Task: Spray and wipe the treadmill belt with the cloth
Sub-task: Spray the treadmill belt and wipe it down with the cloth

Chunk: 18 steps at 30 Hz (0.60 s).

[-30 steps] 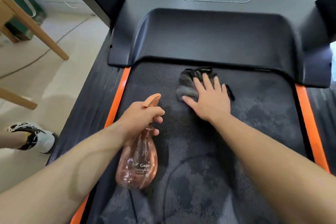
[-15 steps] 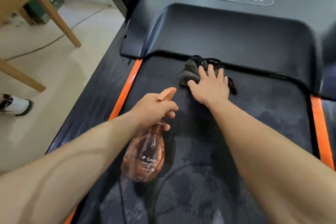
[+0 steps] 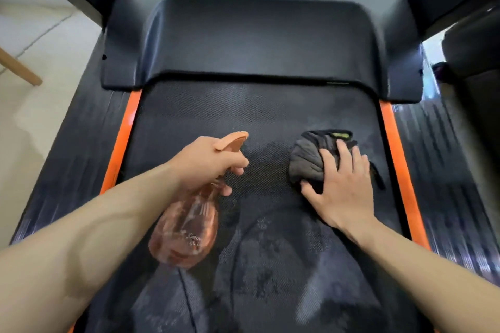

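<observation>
The dark treadmill belt [image 3: 257,116] fills the middle of the view, mottled with damp patches. My left hand [image 3: 208,159] grips the neck of a translucent orange spray bottle [image 3: 186,227], which hangs over the belt's left half with its nozzle pointing forward. My right hand [image 3: 341,192] presses flat, fingers spread, on a crumpled dark grey cloth [image 3: 308,162] lying on the right half of the belt. Part of the cloth is hidden under my palm.
Orange strips [image 3: 123,138] and ribbed side rails [image 3: 67,165] border the belt. The black motor cover [image 3: 259,40] rises ahead, with uprights at both top corners. A wooden furniture leg [image 3: 19,67] stands on the pale floor at the left.
My right hand has slid the cloth from the front centre of the belt, next to the motor cover, back and to the right. My left hand keeps holding the bottle.
</observation>
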Motion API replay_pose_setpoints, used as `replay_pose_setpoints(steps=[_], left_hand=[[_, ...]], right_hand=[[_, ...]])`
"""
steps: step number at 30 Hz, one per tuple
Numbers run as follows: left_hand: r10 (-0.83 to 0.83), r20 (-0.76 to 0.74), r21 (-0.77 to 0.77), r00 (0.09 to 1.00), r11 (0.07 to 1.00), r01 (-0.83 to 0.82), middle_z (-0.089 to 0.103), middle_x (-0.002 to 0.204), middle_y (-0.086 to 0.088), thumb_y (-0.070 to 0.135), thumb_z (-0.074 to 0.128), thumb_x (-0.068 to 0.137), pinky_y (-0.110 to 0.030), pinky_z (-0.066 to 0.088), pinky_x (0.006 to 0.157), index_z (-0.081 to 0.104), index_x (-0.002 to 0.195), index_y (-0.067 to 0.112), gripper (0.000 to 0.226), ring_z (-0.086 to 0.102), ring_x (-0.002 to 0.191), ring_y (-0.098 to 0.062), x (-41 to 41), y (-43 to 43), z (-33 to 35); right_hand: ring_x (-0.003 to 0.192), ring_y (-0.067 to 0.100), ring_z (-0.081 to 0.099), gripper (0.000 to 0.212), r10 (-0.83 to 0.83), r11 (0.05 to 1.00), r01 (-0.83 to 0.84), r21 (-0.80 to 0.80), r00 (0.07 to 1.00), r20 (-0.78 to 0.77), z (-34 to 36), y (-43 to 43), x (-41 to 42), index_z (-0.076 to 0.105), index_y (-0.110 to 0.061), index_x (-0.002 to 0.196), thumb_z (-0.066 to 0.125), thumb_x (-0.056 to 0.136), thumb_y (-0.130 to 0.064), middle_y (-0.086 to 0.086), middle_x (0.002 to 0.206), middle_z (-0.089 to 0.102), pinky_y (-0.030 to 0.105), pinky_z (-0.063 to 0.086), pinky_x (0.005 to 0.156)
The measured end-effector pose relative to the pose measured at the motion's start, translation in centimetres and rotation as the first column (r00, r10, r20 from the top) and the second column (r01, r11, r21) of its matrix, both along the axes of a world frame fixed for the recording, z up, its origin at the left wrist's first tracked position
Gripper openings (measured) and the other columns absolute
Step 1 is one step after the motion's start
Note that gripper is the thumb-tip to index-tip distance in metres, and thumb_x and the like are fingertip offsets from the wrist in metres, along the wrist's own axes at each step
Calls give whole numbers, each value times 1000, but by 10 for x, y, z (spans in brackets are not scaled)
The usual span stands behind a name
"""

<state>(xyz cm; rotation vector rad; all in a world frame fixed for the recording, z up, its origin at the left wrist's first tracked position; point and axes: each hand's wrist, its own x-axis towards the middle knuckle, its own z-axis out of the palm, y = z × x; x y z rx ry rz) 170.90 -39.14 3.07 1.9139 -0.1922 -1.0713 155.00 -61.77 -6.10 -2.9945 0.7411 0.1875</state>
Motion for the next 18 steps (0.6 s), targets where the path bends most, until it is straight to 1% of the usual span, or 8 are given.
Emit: replay_pose_setpoints(steps=[2,3,5,8,10,12,14,18], left_hand=[[-122,41,28,992,992,121,76,91,-11,18,74,88,-36,60,64,76,96,4,16,59,61,-15,2,-27,5],[-172,67,44,983,985,169,76,90,-8,17,73,89,-36,61,63,76,95,6,13,59,57,-14,3,-40,7],[-211,104,67,972,976,205,77,86,-3,17,72,90,-36,62,64,76,94,6,12,61,58,-19,6,-65,11],[-232,125,94,965,971,222,72,78,5,19,70,93,-22,54,51,74,92,6,13,60,51,-21,11,-96,13],[-253,133,130,958,963,237,71,76,5,22,71,93,-18,49,45,72,94,4,18,59,46,-18,13,-113,11],[-281,139,175,949,951,256,72,83,0,28,72,93,-17,44,41,70,101,5,24,60,45,-18,13,-125,7],[-324,166,217,932,933,286,73,84,-3,30,73,91,-17,44,42,71,102,5,28,61,45,-19,11,-129,2],[-393,270,309,879,900,307,67,63,-4,24,70,89,-18,44,43,67,82,8,17,61,41,-18,4,-128,-3]], right_hand=[[146,46,29,78,10,1000,-10,0,998,63,0,-6,-12,59,-7,128,44,72,-60,23,155,38,58,20,121],[147,44,29,75,22,1000,-23,6,996,84,-2,-6,-17,60,-6,125,44,72,-57,22,155,39,59,23,120],[149,41,28,73,39,999,-41,21,995,90,-7,-1,-30,58,-5,128,43,75,-53,19,157,39,61,28,118],[151,42,26,71,6,1000,-8,27,995,100,-11,11,-50,56,-6,132,45,78,-51,17,158,39,61,27,118],[151,43,25,70,-58,998,53,41,989,137,-12,27,-60,56,-6,131,48,78,-52,17,158,39,61,25,118],[151,43,24,70,-120,992,112,60,978,169,-16,44,-67,56,-6,131,51,79,-52,17,158,38,61,22,120],[151,43,24,70,-131,991,123,58,976,171,-19,58,-71,57,-6,131,52,78,-52,17,159,37,62,23,120],[151,43,25,70,-125,992,119,40,975,184,-21,62,-77,58,-6,131,54,79,-52,18,159,37,62,22,120]])
